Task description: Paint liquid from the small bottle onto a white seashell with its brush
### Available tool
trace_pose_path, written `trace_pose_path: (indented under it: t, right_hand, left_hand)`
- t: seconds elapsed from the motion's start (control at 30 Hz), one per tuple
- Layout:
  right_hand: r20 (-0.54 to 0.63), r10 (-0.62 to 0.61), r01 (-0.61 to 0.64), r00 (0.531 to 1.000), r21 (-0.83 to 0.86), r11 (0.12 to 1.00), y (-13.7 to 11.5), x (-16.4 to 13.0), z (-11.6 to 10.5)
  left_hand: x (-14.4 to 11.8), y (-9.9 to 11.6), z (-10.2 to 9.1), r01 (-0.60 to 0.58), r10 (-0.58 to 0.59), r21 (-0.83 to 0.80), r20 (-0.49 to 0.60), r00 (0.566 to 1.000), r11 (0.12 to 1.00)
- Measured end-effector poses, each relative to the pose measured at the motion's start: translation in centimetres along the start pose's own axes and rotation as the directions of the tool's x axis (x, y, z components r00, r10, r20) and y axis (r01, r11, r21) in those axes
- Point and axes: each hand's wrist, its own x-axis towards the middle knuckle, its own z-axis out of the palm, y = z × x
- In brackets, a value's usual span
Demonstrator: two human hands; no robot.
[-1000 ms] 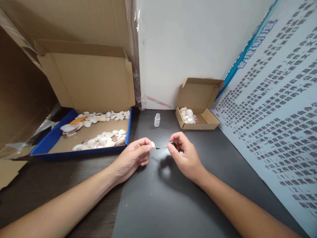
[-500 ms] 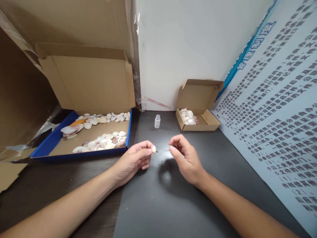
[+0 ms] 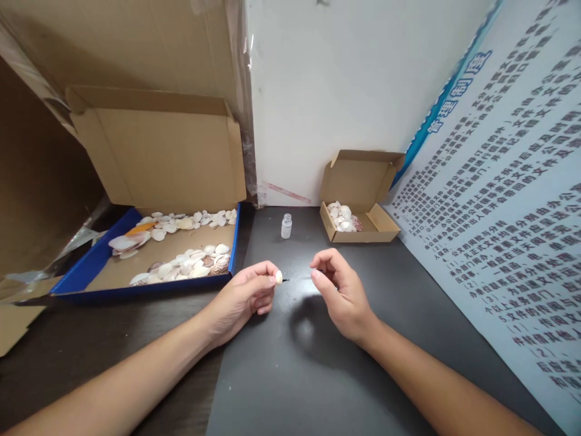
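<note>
My left hand [image 3: 254,287] is closed, pinching a small whitish seashell [image 3: 279,277] between thumb and forefinger. Right beside the shell's edge is the dark tip of a thin stick [image 3: 285,280], perhaps a fine brush; I cannot tell whether it touches. The pale, faint shaft runs right to my right hand [image 3: 340,293], whose curled thumb and fingers hold its far end. Both hands are just above the dark grey mat. Beyond them a small clear glass bottle [image 3: 286,226] with a printed label stands upright, uncapped.
At left lies an open blue-sided cardboard box [image 3: 109,278] with rows of seashells [image 3: 200,261]. A smaller open cardboard box [image 3: 379,233] with white shells [image 3: 342,218] stands at back right. A white panel [image 3: 290,121] rises behind, and a printed board [image 3: 490,200] slopes along the right.
The view has shifted slightly. More of the stick's dark tip shows beside the shell. Both hands keep nearly the same pose.
</note>
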Motion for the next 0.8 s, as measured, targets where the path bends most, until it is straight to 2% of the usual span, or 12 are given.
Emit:
trace_pose_path:
  t: [0.1, 0.3, 0.47, 0.67, 0.8]
  right_hand:
    - [0.019, -0.014, 0.013, 1.000, 0.027, 1.000, 0.00, -0.06, 0.03]
    - [-0.007, -0.014, 0.014, 1.000, -0.052, 0.999, -0.06, 0.02, 0.21]
    - [0.024, -0.031, 0.030, 0.999, 0.037, 0.999, 0.06, -0.10, 0.02]
    - [-0.030, -0.011, 0.011, 0.999, -0.006, 1.000, 0.14, -0.15, 0.26]
    - [0.006, -0.029, 0.028, 1.000, 0.055, 0.998, 0.22, -0.15, 0.19]
  left_hand:
    - [-0.01, -0.06, 0.04, -0.001, 0.001, -0.009, 0.002, 1.000, 1.000]
    - [-0.01, -0.11, 0.01, -0.006, 0.006, 0.015, 0.010, 1.000, 1.000]
    - [0.01, -0.20, -0.06, -0.007, 0.007, 0.020, 0.008, 1.000, 1.000]
    - [0.00, -0.19, 0.00, -0.015, 0.015, 0.040, 0.020, 1.000, 0.999]
    - [0.01, -0.12, 0.02, -0.017, 0.016, 0.033, 0.019, 1.000, 0.999]
